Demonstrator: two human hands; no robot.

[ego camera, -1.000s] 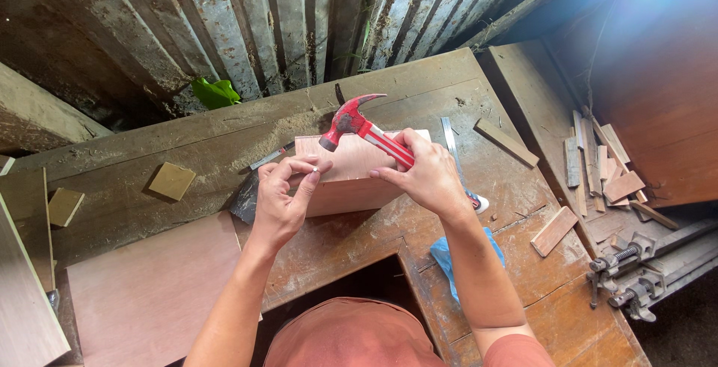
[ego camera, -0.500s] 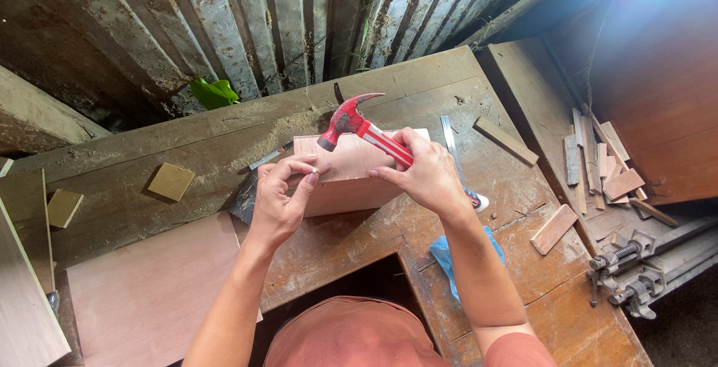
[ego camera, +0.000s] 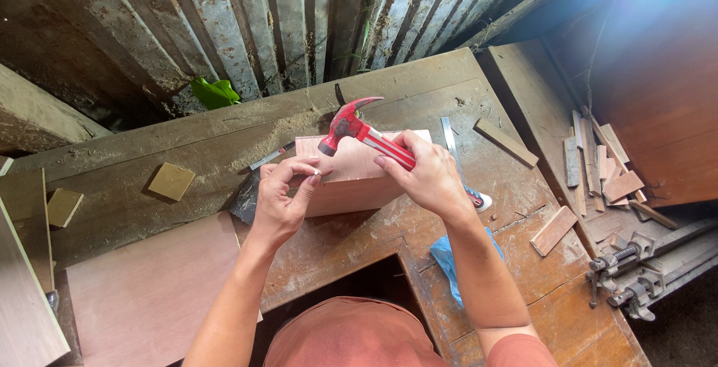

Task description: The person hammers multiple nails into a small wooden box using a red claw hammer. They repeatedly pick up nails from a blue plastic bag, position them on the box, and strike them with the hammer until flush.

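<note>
We see the right hand (ego camera: 426, 176) gripping a red hammer (ego camera: 359, 131) over a wooden box (ego camera: 351, 180), the left hand (ego camera: 280, 199) at nine o'clock pinching a small nail (ego camera: 318, 175).

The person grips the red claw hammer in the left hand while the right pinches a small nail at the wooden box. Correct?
Not quite. The head view shows the red claw hammer in the right hand; the left hand pinches the small nail at the wooden box.

Single head-worn view, looking steeply down from close above onto the worktop (ego camera: 419, 240), corrugated wall across the upper frame.
</note>
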